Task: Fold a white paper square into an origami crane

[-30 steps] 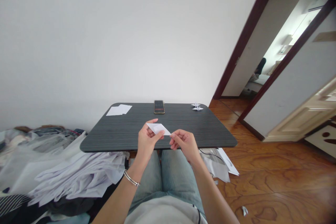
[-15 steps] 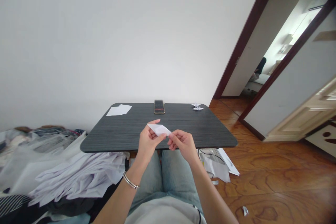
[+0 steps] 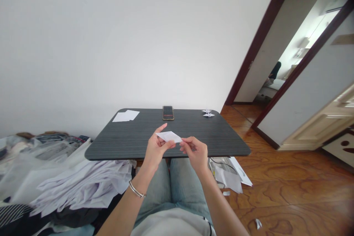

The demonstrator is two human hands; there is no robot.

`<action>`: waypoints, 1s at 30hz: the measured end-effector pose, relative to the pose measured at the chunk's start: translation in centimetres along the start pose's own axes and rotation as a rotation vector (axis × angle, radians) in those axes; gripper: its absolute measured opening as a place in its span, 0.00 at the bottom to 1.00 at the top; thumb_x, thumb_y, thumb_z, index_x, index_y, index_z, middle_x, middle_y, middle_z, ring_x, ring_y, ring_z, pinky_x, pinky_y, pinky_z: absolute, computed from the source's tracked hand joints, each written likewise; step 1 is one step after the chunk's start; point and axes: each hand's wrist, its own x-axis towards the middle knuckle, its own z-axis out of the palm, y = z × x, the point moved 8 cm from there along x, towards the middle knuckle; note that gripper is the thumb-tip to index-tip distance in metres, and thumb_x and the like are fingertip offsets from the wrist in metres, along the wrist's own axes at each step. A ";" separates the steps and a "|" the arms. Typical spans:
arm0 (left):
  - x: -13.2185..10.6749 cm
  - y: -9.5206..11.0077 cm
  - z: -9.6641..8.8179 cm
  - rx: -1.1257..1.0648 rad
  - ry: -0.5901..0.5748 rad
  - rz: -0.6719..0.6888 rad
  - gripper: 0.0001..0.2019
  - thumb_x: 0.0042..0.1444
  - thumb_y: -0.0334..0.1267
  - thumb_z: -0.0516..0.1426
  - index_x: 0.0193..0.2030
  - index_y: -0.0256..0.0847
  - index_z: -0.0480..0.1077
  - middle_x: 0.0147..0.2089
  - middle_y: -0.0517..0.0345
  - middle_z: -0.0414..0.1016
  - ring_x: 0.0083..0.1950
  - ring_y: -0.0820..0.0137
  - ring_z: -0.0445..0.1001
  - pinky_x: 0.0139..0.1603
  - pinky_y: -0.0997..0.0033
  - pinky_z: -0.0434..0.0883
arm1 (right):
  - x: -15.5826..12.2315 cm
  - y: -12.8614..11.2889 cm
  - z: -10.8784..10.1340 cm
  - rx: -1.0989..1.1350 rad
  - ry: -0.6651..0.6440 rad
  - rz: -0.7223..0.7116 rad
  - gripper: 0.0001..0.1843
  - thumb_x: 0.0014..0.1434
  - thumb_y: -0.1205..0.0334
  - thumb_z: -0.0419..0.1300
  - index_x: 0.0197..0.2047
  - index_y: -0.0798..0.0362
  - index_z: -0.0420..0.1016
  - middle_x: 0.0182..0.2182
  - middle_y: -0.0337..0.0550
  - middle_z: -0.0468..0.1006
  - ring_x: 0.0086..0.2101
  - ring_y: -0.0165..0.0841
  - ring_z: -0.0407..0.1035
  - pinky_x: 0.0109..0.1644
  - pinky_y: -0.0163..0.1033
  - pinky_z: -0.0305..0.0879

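Observation:
I hold a small folded white paper (image 3: 171,136) above the near edge of a dark grey table (image 3: 121,143). My left hand (image 3: 155,150) pinches its left part between thumb and fingers. My right hand (image 3: 195,150) pinches its right tip. A silver bracelet (image 3: 135,189) sits on my left wrist. Both hands hover over my lap in light jeans.
On the table's far side lie a phone (image 3: 168,113), two flat white sheets (image 3: 126,115) at the left and two small folded paper cranes (image 3: 207,113) at the right. Crumpled paper and clothes pile up at my left (image 3: 63,180). Loose papers lie on the wooden floor (image 3: 231,173). A doorway opens at the right.
Both hands have lifted the folded paper slightly and the right hand's pinch has shifted along its right tip. Nothing else has moved.

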 end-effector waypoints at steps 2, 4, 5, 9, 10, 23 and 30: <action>0.1 -0.1 -0.1 0.005 0.000 -0.002 0.40 0.40 0.33 0.65 0.61 0.36 0.54 0.36 0.55 0.77 0.34 0.70 0.76 0.37 0.70 0.75 | 0.1 0.4 0.0 0.049 -0.001 0.032 0.10 0.54 0.55 0.58 0.32 0.53 0.73 0.22 0.40 0.75 0.21 0.30 0.69 0.22 0.34 0.66; 0.2 -0.3 -0.3 0.013 0.004 0.000 0.39 0.42 0.33 0.64 0.62 0.35 0.54 0.37 0.53 0.78 0.35 0.69 0.77 0.39 0.69 0.75 | 0.2 0.6 -0.2 0.051 0.011 0.041 0.11 0.55 0.54 0.57 0.31 0.54 0.73 0.21 0.39 0.73 0.20 0.29 0.67 0.22 0.33 0.64; 0.3 -0.3 -0.4 0.020 0.006 0.004 0.39 0.43 0.33 0.63 0.62 0.35 0.53 0.38 0.53 0.78 0.36 0.69 0.77 0.39 0.69 0.75 | 0.3 0.6 -0.4 0.040 0.027 0.037 0.11 0.55 0.54 0.57 0.30 0.54 0.73 0.21 0.38 0.72 0.20 0.29 0.66 0.23 0.33 0.63; 0.6 -1.0 -0.3 0.090 -0.043 -0.020 0.37 0.44 0.33 0.62 0.62 0.34 0.53 0.37 0.53 0.79 0.35 0.69 0.78 0.37 0.69 0.75 | 0.9 0.8 -0.6 0.004 0.017 0.033 0.10 0.54 0.55 0.58 0.32 0.54 0.73 0.24 0.39 0.72 0.25 0.30 0.65 0.28 0.34 0.61; 0.6 -1.3 -0.1 0.114 -0.069 -0.037 0.36 0.44 0.33 0.62 0.61 0.35 0.54 0.36 0.53 0.79 0.33 0.69 0.78 0.36 0.69 0.75 | 1.0 1.0 -0.3 0.000 -0.019 0.049 0.10 0.54 0.55 0.58 0.33 0.54 0.73 0.24 0.39 0.72 0.25 0.30 0.65 0.29 0.34 0.61; 0.7 -1.0 -0.2 0.463 -0.068 0.077 0.12 0.46 0.44 0.60 0.22 0.36 0.72 0.17 0.60 0.69 0.18 0.74 0.65 0.17 0.78 0.60 | 1.2 2.1 2.2 0.117 -0.182 0.163 0.13 0.51 0.53 0.58 0.23 0.54 0.68 0.17 0.34 0.65 0.19 0.27 0.57 0.23 0.32 0.53; 0.8 -0.8 -0.8 0.438 0.004 0.181 0.13 0.47 0.45 0.59 0.23 0.36 0.71 0.18 0.62 0.67 0.21 0.74 0.63 0.20 0.78 0.58 | 0.6 2.0 2.6 0.167 -0.171 0.175 0.11 0.51 0.57 0.58 0.23 0.54 0.67 0.17 0.33 0.63 0.19 0.26 0.56 0.23 0.31 0.51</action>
